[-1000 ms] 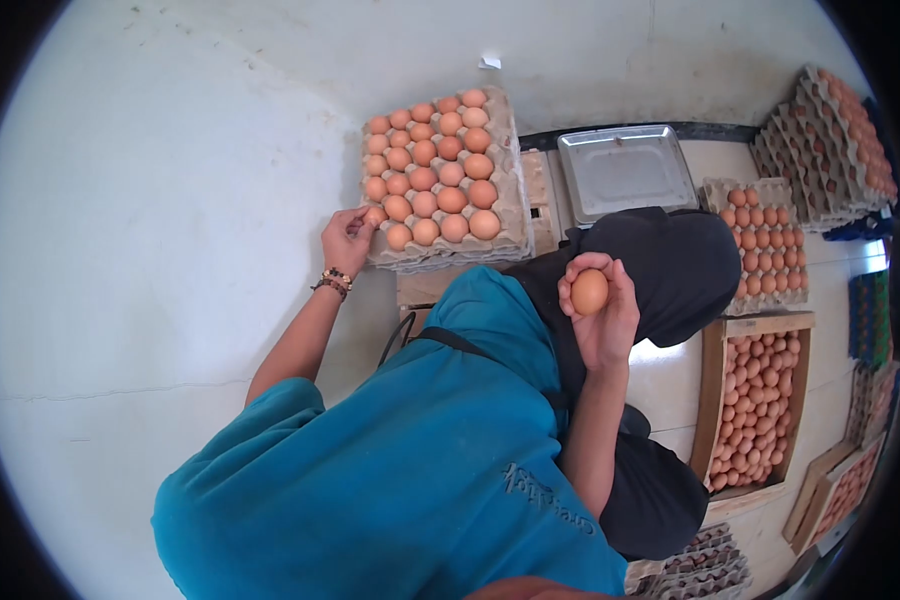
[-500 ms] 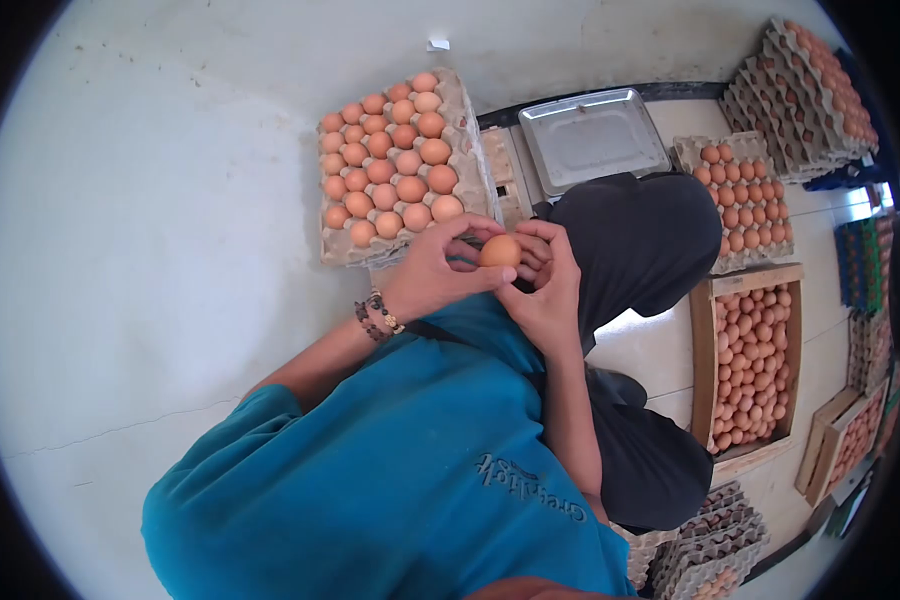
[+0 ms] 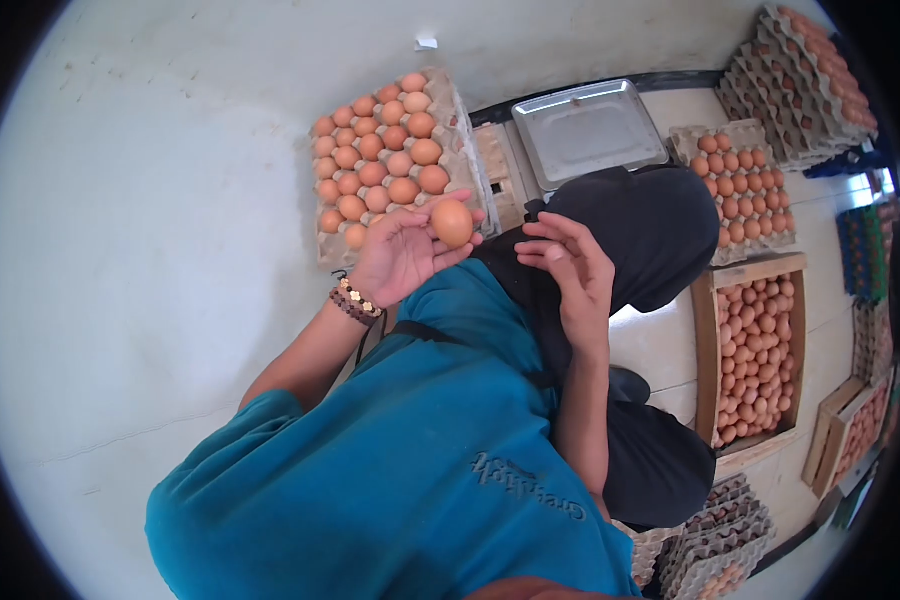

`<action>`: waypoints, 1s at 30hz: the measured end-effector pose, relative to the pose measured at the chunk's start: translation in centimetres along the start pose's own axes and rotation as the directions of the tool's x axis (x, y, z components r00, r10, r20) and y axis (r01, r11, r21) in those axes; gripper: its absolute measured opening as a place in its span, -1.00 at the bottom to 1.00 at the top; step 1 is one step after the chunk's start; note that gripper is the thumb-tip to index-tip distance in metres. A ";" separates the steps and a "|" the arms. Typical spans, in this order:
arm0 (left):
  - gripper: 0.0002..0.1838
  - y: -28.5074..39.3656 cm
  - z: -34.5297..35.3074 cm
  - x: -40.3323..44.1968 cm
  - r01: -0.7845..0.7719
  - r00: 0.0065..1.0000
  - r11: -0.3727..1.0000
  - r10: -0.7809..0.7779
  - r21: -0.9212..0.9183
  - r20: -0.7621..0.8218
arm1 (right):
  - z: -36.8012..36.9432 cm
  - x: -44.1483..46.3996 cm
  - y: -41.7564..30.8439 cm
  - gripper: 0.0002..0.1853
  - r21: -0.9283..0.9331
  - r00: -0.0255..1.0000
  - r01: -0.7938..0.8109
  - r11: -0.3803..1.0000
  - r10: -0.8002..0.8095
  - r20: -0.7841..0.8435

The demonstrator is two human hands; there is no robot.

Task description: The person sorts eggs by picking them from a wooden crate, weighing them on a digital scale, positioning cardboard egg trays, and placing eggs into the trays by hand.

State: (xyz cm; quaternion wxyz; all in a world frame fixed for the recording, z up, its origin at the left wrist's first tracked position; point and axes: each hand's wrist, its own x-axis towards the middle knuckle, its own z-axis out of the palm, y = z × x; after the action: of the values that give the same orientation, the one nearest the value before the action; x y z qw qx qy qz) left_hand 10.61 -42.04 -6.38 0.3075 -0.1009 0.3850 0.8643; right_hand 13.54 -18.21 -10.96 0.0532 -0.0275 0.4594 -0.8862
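Head view, and your left hand (image 3: pixel 390 262) has the egg (image 3: pixel 452 223), palm turned up, fingers cradling it just in front of the tray (image 3: pixel 454 128) at far left. Your right hand (image 3: pixel 585 278) is empty, fingers loosely curled and well parted, near the egg but not touching it! Light load, by the look of it: a stiff shell, smooth enough to slip, and likely to crack under a hard pinch or a knock. Best hold is around its middle, fingertips spread, pressure soft. Now the room: a metal pan (image 3: pixel 592 130) sits just right of that tray, your dark-clad knee (image 3: pixel 640 235) in front. Over right, a wooden crate (image 3: pixel 707 375) of loose eggs stands on the pale tiled floor (image 3: pixel 660 352), and stacked trays (image 3: pixel 770 100) rise at far right, near the wall (image 3: pixel 570 35).
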 end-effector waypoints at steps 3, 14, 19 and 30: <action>-0.33 0.3 0.7 1.0 -0.002 0.999 1.000 0.003 -0.026 0.045 | -0.9 -0.1 -1.0 -0.65 0.009 0.998 0.051 0.999 -0.050 -0.034; -0.51 0.3 9.3 15.2 -0.085 0.965 0.972 0.025 0.220 0.262 | -8.7 -4.5 -7.3 -0.74 -0.141 0.738 0.413 0.900 -0.421 -0.528; -0.57 -4.0 13.9 29.3 -0.153 0.948 0.870 -0.004 0.469 0.317 | -15.6 -7.8 -8.2 -0.82 -0.212 0.320 0.524 0.825 -0.421 -0.849; -0.52 -17.0 16.3 59.5 -0.518 0.844 0.309 0.034 0.797 0.535 | -18.8 -12.6 -6.6 -0.85 -0.128 0.027 0.506 0.853 -0.164 -0.986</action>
State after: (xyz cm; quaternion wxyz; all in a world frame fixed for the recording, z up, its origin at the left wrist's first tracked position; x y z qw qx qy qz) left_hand -25.04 5.61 -29.98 0.2265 0.3487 0.7360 0.5342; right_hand 23.76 2.31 -16.38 -0.4709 0.4594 0.2362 -0.7151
